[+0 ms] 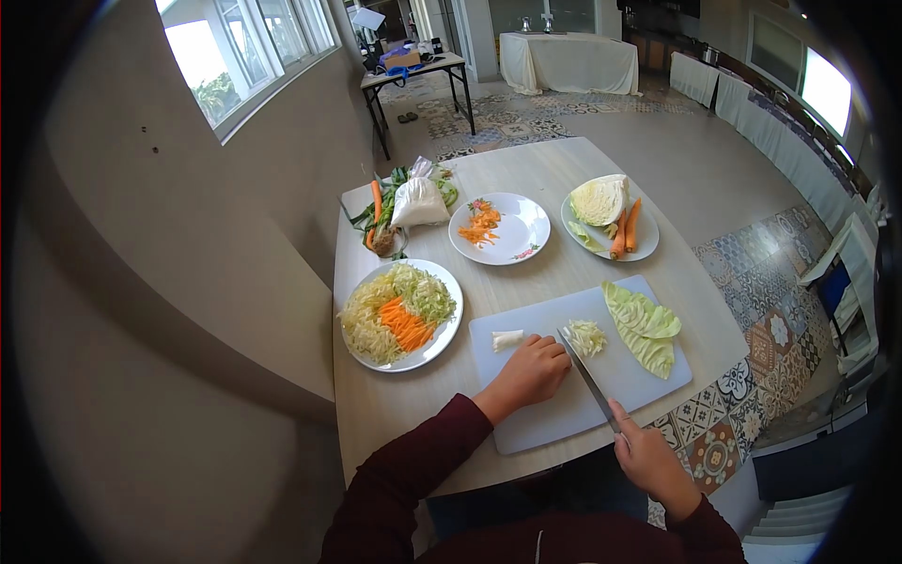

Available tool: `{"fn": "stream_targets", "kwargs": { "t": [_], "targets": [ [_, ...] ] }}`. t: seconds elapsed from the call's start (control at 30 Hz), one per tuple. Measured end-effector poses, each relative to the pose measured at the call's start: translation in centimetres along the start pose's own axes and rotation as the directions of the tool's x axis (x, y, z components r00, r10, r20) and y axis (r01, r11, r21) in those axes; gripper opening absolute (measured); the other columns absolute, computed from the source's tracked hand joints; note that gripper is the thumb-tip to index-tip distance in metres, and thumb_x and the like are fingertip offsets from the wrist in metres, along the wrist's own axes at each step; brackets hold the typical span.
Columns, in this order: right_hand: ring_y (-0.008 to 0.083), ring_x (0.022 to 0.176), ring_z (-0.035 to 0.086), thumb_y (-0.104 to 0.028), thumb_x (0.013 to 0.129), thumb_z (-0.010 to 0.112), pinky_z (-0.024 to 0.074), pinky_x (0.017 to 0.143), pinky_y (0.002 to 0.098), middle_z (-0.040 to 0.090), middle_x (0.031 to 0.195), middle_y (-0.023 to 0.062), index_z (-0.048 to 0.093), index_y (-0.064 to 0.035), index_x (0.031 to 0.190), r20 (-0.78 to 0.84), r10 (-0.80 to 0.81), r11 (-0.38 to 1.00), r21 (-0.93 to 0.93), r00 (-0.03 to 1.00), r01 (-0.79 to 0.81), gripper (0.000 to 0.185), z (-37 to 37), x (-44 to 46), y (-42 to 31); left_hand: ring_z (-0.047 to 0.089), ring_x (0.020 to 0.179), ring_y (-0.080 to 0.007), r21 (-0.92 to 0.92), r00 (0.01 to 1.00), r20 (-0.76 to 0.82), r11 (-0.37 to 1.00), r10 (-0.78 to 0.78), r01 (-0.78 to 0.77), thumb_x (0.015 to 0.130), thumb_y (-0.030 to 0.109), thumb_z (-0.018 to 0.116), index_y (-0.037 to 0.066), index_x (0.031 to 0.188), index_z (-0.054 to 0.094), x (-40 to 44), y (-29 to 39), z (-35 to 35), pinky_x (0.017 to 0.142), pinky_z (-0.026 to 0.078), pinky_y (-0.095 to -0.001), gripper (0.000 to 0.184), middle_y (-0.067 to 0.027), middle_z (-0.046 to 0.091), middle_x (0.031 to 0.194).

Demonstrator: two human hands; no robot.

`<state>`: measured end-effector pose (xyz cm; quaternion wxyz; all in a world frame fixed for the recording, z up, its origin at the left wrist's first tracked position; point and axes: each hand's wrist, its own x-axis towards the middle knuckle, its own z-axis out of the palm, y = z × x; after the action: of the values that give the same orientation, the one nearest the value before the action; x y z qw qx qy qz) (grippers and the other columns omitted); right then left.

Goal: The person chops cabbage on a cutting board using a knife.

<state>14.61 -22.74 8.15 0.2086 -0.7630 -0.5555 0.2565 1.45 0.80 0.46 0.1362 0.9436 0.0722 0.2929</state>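
Observation:
My right hand grips a kitchen knife, its blade pointing away from me across the white cutting board. Beside the blade's tip, my left hand is closed and pressed down on the board; what lies under its fingers is hidden. Just past that hand sits a short white vegetable piece. Right of the blade is a small heap of pale shreds. Light green cabbage leaves rest at the board's right side.
Left of the board stands a plate with shredded cabbage and carrot strips. Farther back are a plate with carrot peelings, another plate holding half a cabbage and carrots, and a bag of white powder among greens. A wall runs along the left.

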Motion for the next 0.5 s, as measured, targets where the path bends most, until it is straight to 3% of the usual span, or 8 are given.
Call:
{"fn": "stream_targets", "kwargs": {
  "t": [0.17,0.27,0.5],
  "targets": [
    [0.0464,0.058,0.06,-0.01,0.094,0.055,0.0475,0.06,0.0534,0.058,0.061,0.0256,0.042,-0.0074,0.151,0.006,0.019,0.998,0.06,1.0,-0.019,0.059,-0.4,-0.3,-0.2,0.061,0.083,-0.0249,-0.025,1.0,-0.004,1.0,0.016,-0.016,0.084,0.011,0.066,0.007,0.08,0.065,-0.1,0.0,0.0,0.077,0.045,-0.0378,0.006,-0.0063,0.062,0.08],
    [0.0461,0.058,0.06,-0.011,0.094,0.056,0.0466,0.059,0.0528,0.058,0.061,0.0252,0.042,-0.0076,0.151,-0.026,-0.015,0.996,0.086,1.0,0.017,0.059,-0.3,-0.3,0.3,0.061,0.085,-0.0243,-0.037,0.995,-0.088,0.998,0.051,-0.054,0.084,0.01,0.064,0.006,0.084,0.066,-0.1,-0.2,0.9,0.077,0.047,-0.0372,0.004,-0.0063,0.062,0.081],
    [0.0455,0.059,0.061,-0.011,0.094,0.056,0.048,0.06,0.052,0.059,0.061,0.0248,0.043,-0.0066,0.15,-0.02,-0.002,0.997,0.079,1.0,0.004,0.058,-0.7,-0.5,-0.5,0.062,0.085,-0.0237,-0.005,0.998,-0.062,1.0,0.019,-0.02,0.085,0.01,0.063,0.007,0.088,0.067,-0.2,-0.3,1.0,0.077,0.047,-0.0372,0.006,-0.0054,0.063,0.083]
  ]
}}
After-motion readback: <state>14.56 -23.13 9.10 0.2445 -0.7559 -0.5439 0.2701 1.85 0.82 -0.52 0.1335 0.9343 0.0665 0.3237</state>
